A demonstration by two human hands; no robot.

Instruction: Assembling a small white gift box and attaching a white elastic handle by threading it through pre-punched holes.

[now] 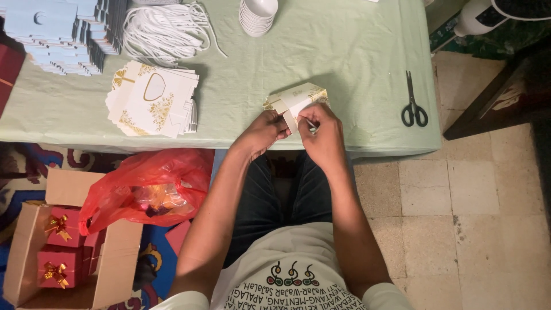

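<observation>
At the table edge in the middle of the frame, the left hand (265,131) pinches a flap of the cream-and-gold gift box (298,99) while the right hand (322,133) grips a small thin tool (310,124) against it, where a slip could crease or tear the flap.

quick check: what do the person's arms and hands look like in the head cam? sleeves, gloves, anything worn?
Both arms are bare from the short sleeves down. The left hand and right hand have no gloves; no watch, bracelet or ring shows. The sleeves are pale, of a light T-shirt with dark print on the chest. Dark jeans below.
</observation>
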